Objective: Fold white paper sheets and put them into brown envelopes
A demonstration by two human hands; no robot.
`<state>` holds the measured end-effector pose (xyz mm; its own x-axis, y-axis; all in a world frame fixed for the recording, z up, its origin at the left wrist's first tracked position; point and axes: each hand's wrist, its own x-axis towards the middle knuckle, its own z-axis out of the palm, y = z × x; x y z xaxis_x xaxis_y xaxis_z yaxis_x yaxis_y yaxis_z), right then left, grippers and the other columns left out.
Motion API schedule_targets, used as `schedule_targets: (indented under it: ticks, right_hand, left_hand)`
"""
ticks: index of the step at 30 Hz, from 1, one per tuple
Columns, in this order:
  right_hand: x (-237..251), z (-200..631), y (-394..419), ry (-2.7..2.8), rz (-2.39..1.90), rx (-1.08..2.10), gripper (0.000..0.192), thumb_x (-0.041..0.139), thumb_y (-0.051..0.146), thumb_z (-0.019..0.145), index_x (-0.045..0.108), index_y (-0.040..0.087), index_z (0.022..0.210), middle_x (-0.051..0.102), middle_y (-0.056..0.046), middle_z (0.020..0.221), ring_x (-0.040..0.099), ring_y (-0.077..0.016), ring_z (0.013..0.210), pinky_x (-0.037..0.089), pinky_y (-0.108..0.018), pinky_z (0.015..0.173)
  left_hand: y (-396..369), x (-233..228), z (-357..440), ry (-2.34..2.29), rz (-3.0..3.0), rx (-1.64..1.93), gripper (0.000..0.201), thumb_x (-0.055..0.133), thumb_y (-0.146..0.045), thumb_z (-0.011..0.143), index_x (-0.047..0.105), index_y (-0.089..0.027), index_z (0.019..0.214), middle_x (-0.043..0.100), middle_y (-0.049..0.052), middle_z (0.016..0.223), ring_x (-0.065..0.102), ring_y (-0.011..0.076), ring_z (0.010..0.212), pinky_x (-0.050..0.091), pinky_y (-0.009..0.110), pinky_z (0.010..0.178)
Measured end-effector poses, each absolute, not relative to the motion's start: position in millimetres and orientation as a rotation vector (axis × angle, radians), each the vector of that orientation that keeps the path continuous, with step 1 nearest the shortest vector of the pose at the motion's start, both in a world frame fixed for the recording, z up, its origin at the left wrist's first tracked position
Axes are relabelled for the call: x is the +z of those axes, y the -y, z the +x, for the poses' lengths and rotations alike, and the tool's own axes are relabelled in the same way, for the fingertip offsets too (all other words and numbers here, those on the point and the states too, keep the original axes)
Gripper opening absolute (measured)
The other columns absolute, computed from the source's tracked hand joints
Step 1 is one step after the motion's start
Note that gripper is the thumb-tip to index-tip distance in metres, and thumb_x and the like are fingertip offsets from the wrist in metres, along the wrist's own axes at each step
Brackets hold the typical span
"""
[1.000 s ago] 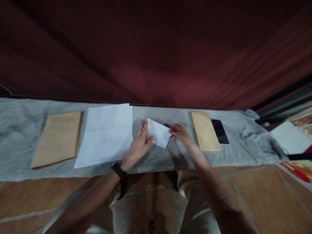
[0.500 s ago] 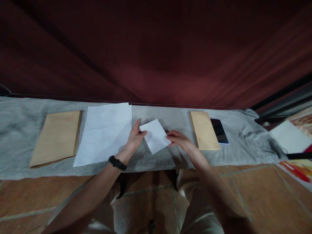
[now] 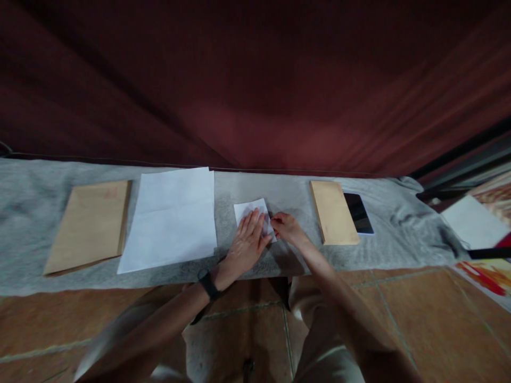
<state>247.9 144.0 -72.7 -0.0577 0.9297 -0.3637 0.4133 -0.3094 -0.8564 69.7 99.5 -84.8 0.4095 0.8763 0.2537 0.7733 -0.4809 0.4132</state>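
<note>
A small folded white paper (image 3: 248,209) lies flat on the grey cloth (image 3: 279,192) in the middle of the bench. My left hand (image 3: 246,244) rests palm down on it with the fingers spread, covering its lower half. My right hand (image 3: 284,227) touches the paper's right edge with pinched fingertips. A black band sits on my left wrist.
Left of my hands lies a large white sheet (image 3: 171,217), then a brown envelope (image 3: 88,225). To the right are another brown envelope (image 3: 334,211) and a dark phone (image 3: 358,213). A dark red curtain hangs behind. Tiled floor lies below, with papers at the far right.
The folded paper was held up off the cloth between both hands; now it lies flat and my left hand has moved onto it, pressing down.
</note>
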Motion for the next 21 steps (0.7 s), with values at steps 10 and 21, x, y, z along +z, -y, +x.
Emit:
schedule_targets:
  ticks: [10, 21]
  right_hand:
    - [-72.7, 245.9, -145.2, 1.578, -1.748, 1.294, 0.007, 0.064, 0.024, 0.087, 0.067, 0.022, 0.081, 0.066, 0.003, 0.061, 0.061, -0.014, 0.05, 0.048, -0.024, 0.051]
    - [-72.9, 248.3, -146.2, 1.487, -1.698, 1.428, 0.014, 0.067, 0.025, 0.084, 0.061, 0.024, 0.071, 0.061, 0.003, 0.055, 0.06, -0.0139, 0.051, 0.047, -0.023, 0.048]
  left_hand:
    - [-89.6, -95.0, 74.8, -1.634, 2.502, 0.52, 0.063, 0.036, -0.042, 0.104, 0.035, -0.005, 0.156, 0.032, 0.021, 0.165, 0.023, 0.0297, 0.156, 0.023, 0.052, 0.127]
    - [-96.5, -95.7, 46.4, -1.732, 2.38, 0.62, 0.068, 0.037, -0.044, 0.103, 0.032, -0.005, 0.158, 0.032, 0.023, 0.164, 0.027, 0.0331, 0.155, 0.024, 0.056, 0.126]
